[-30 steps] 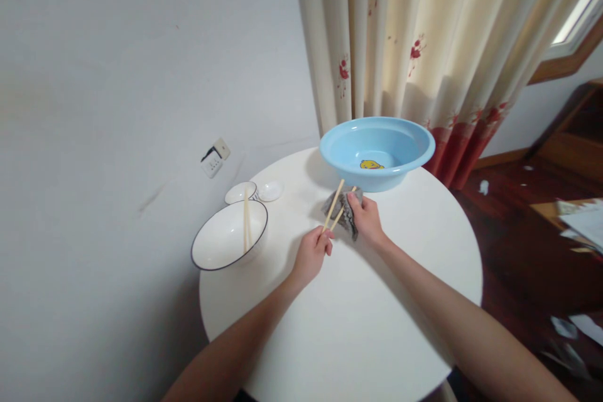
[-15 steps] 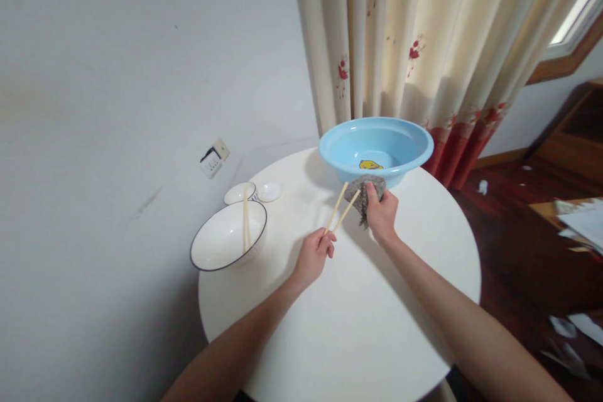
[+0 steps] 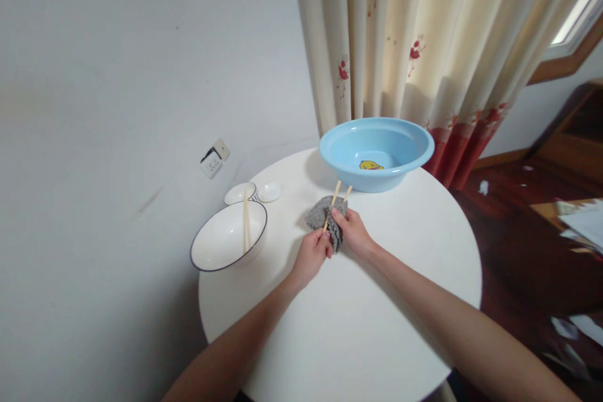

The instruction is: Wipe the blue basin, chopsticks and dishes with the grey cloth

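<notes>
Above the middle of the round white table, my left hand [image 3: 311, 259] is closed around the lower ends of two wooden chopsticks [image 3: 336, 191]. My right hand [image 3: 353, 232] grips a grey cloth [image 3: 320, 212], which lies against the chopsticks and covers part of their length. Both chopstick tips stick out beyond the cloth, slightly apart, pointing toward the blue basin [image 3: 372, 182]. The two hands are close together, with the cloth between them. What the right fingers do beneath the cloth is hidden.
On the table's left, a large dark-rimmed white bowl [image 3: 214, 242] has another pair of chopsticks [image 3: 245, 226] leaning in it. Behind it are a smaller bowl [image 3: 239, 193] and a small white dish [image 3: 270, 192]. A wall borders the left; a curtain [image 3: 396, 31] hangs behind the basin.
My right hand has brought the cloth left and toward me, from near the basin onto the chopsticks. My left hand has barely moved and still holds them.
</notes>
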`<state>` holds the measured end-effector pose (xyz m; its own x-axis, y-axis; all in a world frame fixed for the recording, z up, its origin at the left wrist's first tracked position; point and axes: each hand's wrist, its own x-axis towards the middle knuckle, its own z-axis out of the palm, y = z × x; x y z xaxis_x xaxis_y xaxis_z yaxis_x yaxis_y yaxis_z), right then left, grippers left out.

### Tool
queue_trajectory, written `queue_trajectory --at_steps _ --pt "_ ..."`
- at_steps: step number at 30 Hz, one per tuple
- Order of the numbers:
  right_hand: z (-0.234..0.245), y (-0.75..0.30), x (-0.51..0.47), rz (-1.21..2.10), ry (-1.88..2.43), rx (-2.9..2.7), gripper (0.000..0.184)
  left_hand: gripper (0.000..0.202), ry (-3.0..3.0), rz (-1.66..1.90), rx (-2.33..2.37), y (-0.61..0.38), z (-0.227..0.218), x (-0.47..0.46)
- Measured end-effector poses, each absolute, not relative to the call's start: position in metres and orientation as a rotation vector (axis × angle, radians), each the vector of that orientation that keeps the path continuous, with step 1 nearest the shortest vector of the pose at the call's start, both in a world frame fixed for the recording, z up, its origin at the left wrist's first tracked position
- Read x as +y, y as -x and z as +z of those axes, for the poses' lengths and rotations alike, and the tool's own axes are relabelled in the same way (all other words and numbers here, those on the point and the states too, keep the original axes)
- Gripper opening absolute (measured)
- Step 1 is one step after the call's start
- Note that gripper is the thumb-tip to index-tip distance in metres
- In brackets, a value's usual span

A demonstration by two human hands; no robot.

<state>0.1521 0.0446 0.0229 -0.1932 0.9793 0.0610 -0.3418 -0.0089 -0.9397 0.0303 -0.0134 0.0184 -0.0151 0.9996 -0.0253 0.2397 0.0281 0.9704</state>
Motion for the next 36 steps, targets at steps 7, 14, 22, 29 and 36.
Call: queue_trajectory --at_steps 7,14,22,29,36 --pt "0.026 -0.157 0.045 1.523 0.834 -1.069 0.053 0.05 -1.281 1.076 1.369 -0.034 0.022 -0.017" --pt "0.025 -0.155 0.046 1.501 0.845 -1.054 0.053 0.054 -1.222 1.085 1.284 -0.031 0.021 -0.016" --pt "0.028 -0.157 0.049 1.522 0.817 -1.084 0.054 0.054 -1.29 1.057 1.291 -0.025 0.017 -0.014" --pt "0.023 -0.155 0.05 1.553 0.806 -1.061 0.051 0.049 -1.446 1.036 1.402 -0.024 0.015 -0.013" --pt "0.02 -0.164 0.07 1.317 0.883 -0.907 0.047 0.042 -1.527 0.987 1.347 -0.021 0.008 -0.012"
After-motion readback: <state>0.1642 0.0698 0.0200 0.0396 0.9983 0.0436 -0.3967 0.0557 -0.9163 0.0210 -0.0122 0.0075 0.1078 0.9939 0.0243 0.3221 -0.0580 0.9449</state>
